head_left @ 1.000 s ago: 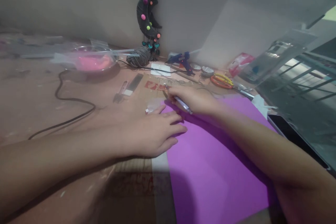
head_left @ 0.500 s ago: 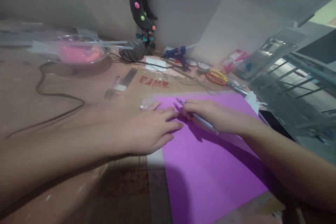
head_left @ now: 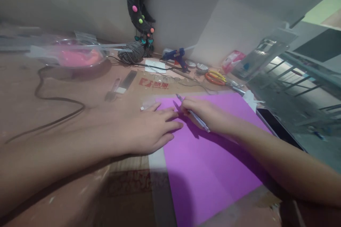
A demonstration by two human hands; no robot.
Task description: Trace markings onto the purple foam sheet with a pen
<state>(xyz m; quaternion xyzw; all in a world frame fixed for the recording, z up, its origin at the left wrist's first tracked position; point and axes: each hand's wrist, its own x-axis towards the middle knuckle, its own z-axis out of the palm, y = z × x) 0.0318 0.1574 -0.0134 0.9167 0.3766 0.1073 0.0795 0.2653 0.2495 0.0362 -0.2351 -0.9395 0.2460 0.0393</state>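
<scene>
A large purple sheet of paper (head_left: 213, 170) lies on the table over a white sheet (head_left: 157, 161) and brown cardboard. My left hand (head_left: 154, 127) rests flat across the purple sheet's left edge, fingers spread. In my right hand (head_left: 199, 111) a pen (head_left: 198, 120) is gripped, slanting across the palm, with one end pointing up to the far left and the other toward me. The right fingertips are low over the purple sheet, close to the left fingertips. Whether the pen touches the paper, I cannot tell.
At the back are a bowl with pink contents (head_left: 77, 56), grey yarn (head_left: 131, 53), a blue glue gun (head_left: 177, 56) and orange-yellow scissors (head_left: 215, 78). A utility knife (head_left: 113, 90) lies at left near a dark cord (head_left: 61, 99). A phone (head_left: 279, 129) sits at the right edge.
The whole view has shifted slightly. My right hand has turned a little, so the pen stands steeper. My left hand stays flat on the paper's edge.
</scene>
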